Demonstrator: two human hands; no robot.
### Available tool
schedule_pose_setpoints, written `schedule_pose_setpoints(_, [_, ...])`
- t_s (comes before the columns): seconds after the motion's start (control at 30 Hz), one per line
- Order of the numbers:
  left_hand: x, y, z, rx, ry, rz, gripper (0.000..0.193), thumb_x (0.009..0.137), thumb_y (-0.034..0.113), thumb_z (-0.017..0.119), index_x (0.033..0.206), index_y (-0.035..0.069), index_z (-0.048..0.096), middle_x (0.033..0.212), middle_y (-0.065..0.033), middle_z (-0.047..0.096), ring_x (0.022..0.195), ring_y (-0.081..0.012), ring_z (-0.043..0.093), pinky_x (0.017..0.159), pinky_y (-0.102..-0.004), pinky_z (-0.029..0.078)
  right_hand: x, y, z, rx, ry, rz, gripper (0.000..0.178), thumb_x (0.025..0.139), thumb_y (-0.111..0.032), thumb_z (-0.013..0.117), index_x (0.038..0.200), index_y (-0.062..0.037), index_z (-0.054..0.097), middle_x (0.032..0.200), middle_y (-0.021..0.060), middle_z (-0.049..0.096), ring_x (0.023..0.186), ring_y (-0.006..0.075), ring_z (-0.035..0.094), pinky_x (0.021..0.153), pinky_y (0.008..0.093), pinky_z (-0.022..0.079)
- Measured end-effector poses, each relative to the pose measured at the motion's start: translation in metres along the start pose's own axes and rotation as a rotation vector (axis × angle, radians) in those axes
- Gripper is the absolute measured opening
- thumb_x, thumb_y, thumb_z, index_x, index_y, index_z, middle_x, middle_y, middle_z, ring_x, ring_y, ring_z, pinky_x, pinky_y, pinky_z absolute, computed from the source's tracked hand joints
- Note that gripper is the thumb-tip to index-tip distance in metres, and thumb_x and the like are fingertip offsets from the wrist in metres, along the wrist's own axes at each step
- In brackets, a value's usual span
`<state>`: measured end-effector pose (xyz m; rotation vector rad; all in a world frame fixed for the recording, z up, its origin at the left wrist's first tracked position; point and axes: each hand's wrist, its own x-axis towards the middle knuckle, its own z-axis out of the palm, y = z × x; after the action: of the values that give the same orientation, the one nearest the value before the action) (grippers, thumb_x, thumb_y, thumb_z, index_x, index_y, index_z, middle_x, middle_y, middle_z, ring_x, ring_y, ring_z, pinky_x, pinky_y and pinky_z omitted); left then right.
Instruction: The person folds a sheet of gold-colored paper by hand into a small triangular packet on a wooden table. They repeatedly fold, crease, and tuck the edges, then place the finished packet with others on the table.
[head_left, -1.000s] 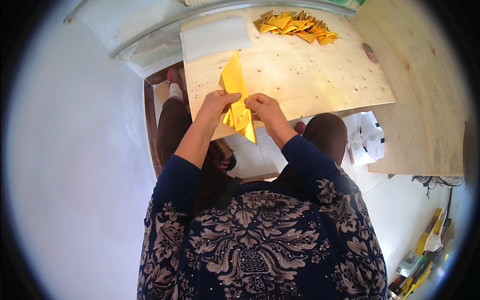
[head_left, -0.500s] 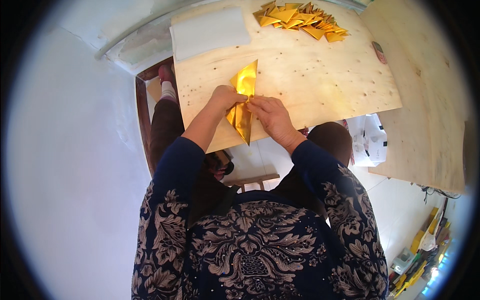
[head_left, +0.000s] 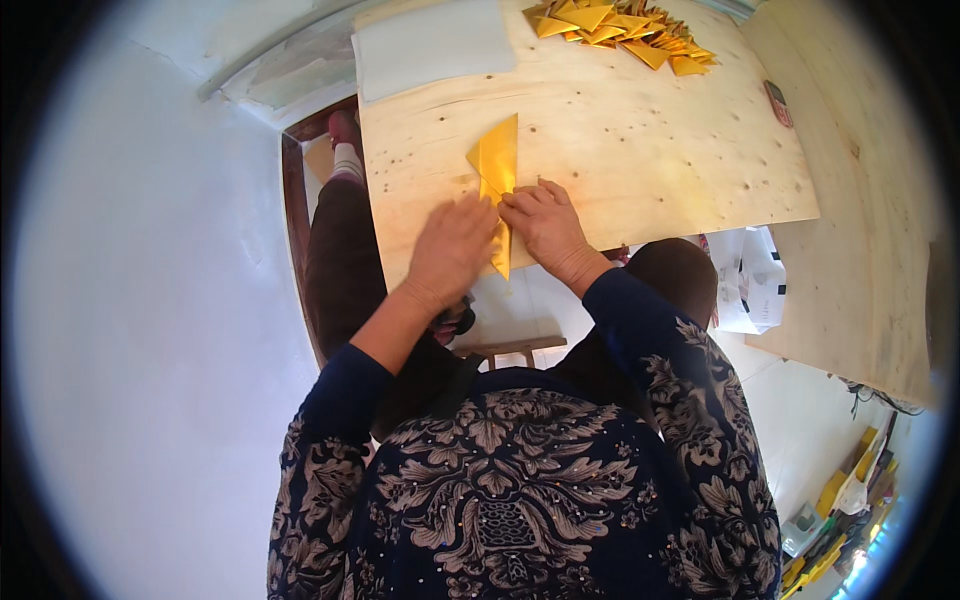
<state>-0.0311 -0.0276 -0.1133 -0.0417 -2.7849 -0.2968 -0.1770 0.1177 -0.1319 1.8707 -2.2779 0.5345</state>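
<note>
A folded sheet of shiny gold paper (head_left: 497, 155) lies near the table's front edge, a long slanted shape with pointed far and near ends. My left hand (head_left: 452, 248) is palm down over its near left part, fingers stretched out and slightly blurred, hiding some of the paper. On the other side, my right hand (head_left: 545, 222) has its fingers bent together, and the fingertips pinch the paper's right edge around the middle. Both hands' fingertips nearly meet there.
Folded gold pieces (head_left: 640, 35) lie heaped at the far side of the wooden table (head_left: 650, 150). White sheets (head_left: 432, 50) are stacked far left, and a small red phone-like object (head_left: 778, 104) sits near the right edge. A white bag (head_left: 750, 285) is below at right.
My left hand has gone from gripping the paper's middle to lying flat over its near part. The paper looks narrower and flatter now. My right hand stays at its right edge.
</note>
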Motion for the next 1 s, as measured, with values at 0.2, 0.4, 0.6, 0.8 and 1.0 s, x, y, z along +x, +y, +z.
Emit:
schedule_pose_setpoints(0.2, [-0.034, 0.005, 0.013, 0.024, -0.188, -0.177, 0.056, 0.087, 0.029, 0.062, 0.136, 0.003, 0.050, 0.147, -0.0145, 0.044, 0.141, -0.0277, 0.035, 0.117, -0.0505, 0.019, -0.004, 0.002, 0.009, 0.001, 0.050, -0.008, 0.025, 0.081, -0.013, 0.056, 0.104, -0.0122, 0.066, 0.106, 0.0013, 0.061, 0.109, 0.0198, 0.055, 0.106, 0.0446, 0.035])
schedule_pose_setpoints(0.4, [-0.030, 0.008, 0.005, -0.005, -0.222, -0.168, 0.072, 0.083, 0.040, 0.066, 0.140, 0.001, 0.044, 0.148, -0.0159, 0.041, 0.143, -0.0286, 0.031, 0.118, -0.0534, 0.014, -0.002, 0.001, 0.006, -0.016, 0.010, 0.012, 0.029, 0.079, -0.013, 0.056, 0.106, -0.0130, 0.067, 0.111, 0.0020, 0.064, 0.111, 0.0217, 0.056, 0.107, 0.0450, 0.034])
schedule_pose_setpoints(0.6, [-0.030, 0.013, -0.004, -0.039, -0.245, -0.040, 0.092, 0.073, 0.047, 0.075, 0.143, 0.000, 0.040, 0.150, -0.0178, 0.037, 0.144, -0.0301, 0.028, 0.119, -0.0499, 0.013, -0.003, -0.014, 0.015, 0.030, 0.044, 0.005, 0.025, 0.083, -0.015, 0.055, 0.104, -0.0114, 0.067, 0.106, 0.0019, 0.064, 0.112, 0.0212, 0.056, 0.109, 0.0463, 0.033])
schedule_pose_setpoints(0.8, [-0.029, 0.033, 0.001, -0.054, -0.253, -0.183, 0.093, 0.075, 0.044, 0.076, 0.146, 0.000, 0.035, 0.149, -0.0230, 0.035, 0.143, -0.0353, 0.028, 0.119, -0.0490, 0.014, -0.003, -0.009, 0.009, 0.074, 0.073, -0.008, 0.024, 0.082, -0.014, 0.056, 0.102, -0.0111, 0.068, 0.105, 0.0022, 0.065, 0.110, 0.0219, 0.057, 0.109, 0.0446, 0.033])
schedule_pose_setpoints(1.0, [-0.041, 0.037, 0.012, -0.205, -0.126, -0.166, 0.089, 0.072, 0.026, 0.080, 0.145, 0.001, 0.035, 0.148, -0.0259, 0.034, 0.140, -0.0401, 0.030, 0.117, -0.0477, 0.022, -0.002, -0.003, 0.010, 0.097, 0.039, -0.028, 0.021, 0.079, -0.014, 0.059, 0.097, -0.0117, 0.069, 0.100, 0.0038, 0.066, 0.104, 0.0228, 0.058, 0.104, 0.0421, 0.037])
